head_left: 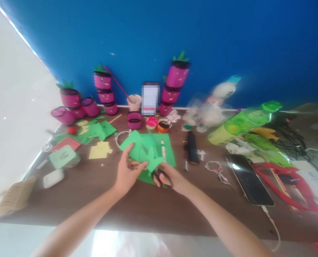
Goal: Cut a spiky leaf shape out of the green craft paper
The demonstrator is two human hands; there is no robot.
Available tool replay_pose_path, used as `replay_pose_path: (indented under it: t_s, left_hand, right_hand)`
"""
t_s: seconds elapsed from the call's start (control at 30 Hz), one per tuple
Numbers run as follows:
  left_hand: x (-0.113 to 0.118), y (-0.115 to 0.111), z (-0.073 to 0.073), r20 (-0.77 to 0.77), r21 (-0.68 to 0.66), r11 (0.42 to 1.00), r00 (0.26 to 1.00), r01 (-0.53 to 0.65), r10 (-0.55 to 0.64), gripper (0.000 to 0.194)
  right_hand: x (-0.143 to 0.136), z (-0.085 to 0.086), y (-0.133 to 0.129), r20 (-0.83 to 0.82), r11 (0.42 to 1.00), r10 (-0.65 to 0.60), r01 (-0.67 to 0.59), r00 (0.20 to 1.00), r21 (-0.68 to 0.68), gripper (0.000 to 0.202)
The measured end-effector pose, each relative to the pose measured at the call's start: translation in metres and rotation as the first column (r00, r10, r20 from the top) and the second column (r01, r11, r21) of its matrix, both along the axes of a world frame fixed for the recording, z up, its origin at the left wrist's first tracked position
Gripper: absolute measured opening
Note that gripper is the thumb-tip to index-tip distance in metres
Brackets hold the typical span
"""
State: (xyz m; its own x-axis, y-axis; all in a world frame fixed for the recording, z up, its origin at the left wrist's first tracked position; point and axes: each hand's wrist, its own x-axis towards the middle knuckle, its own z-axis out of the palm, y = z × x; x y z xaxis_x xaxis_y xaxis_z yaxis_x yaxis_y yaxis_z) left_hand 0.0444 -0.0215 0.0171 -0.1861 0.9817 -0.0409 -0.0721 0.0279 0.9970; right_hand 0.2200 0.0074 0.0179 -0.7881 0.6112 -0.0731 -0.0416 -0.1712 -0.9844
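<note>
My left hand [129, 167] pinches a piece of green paper [137, 142] by its lower left side, fingers partly behind it. In my right hand [172, 176] is a pair of scissors [167, 181] with black handles, the fingers through the loops. The blades are largely hidden at the green paper. Beneath both hands lies a larger green sheet [170, 150], with a white marker [163, 148] on its right part. A white ring-shaped roll [119, 140] sits just left of the held paper.
Stacked magenta cups with green leaf tops [172, 85] stand along the blue wall. Small paint pots [151, 123] and a propped phone [150, 98] are at the back. Green scraps [97, 130] and yellow paper [98, 150] lie left; a black phone [251, 180] and green bottle [241, 123] lie right.
</note>
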Motion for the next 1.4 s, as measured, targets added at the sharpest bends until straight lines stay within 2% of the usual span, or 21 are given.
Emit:
replay_pose_path:
  t_s: [0.4,0.83,1.4]
  left_hand:
    - [0.001,0.0,0.003,-0.002,-0.012,1.0,1.0,-0.018,0.018,0.074]
    - [-0.004,0.003,0.003,0.027,-0.025,0.999,0.999,0.021,-0.02,0.073]
    - [-0.007,0.004,0.008,0.011,-0.037,0.997,0.998,0.062,-0.061,0.076]
  right_hand:
    - [-0.004,-0.005,-0.003,0.0,0.998,-0.061,0.061,0.998,-0.008,0.057]
    - [-0.003,-0.004,-0.003,0.026,0.99,-0.101,0.103,0.994,-0.093,0.052]
    - [-0.002,-0.01,-0.003,0.021,0.98,-0.124,0.126,0.992,-0.153,0.049]
